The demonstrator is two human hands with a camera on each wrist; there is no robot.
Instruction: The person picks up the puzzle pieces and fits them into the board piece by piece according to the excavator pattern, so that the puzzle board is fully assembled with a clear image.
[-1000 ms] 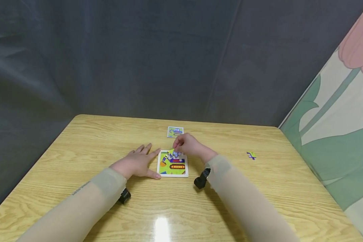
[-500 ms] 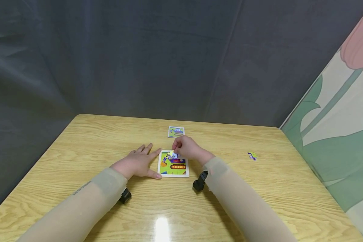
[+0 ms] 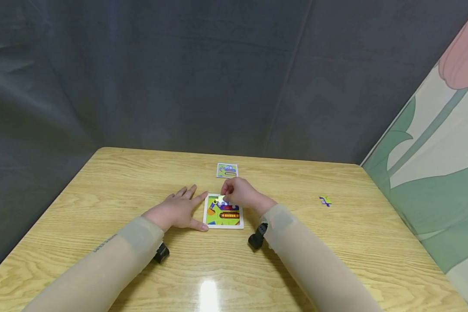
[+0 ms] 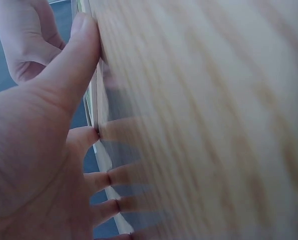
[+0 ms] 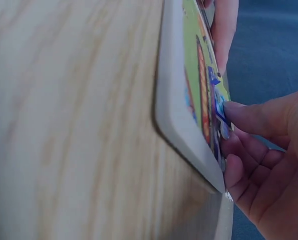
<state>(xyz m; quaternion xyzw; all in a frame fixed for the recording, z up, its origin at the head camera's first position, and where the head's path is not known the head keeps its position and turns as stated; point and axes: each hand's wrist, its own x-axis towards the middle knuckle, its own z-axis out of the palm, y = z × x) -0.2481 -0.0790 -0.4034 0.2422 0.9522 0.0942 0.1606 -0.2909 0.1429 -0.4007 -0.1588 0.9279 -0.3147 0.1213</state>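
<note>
A jigsaw puzzle in a white-rimmed tray [image 3: 224, 226], with a digger picture, lies mid-table. My left hand [image 3: 177, 211] rests spread on the wood at the tray's left, its thumb and index fingertips against that side. At the top of the puzzle, my right hand [image 3: 242, 192] pinches a yellow-green and blue puzzle piece [image 3: 221, 199] between thumb and fingers. From the right wrist view, this piece [image 5: 220, 102] looks slightly tilted over the picture, its far side low. Fingers cover part of it, and the slot beneath is hidden.
Behind the tray lies a small card [image 3: 227, 170] with the same digger picture. One loose puzzle piece [image 3: 325, 200] is far to the right on the wooden table [image 3: 288, 277]. A dark curtain [image 3: 195, 78] hangs behind the table's back edge.
My right hand has come slightly down and toward me, and the pinched puzzle piece has turned and sunk closer to the picture. My left hand has stayed in place.
</note>
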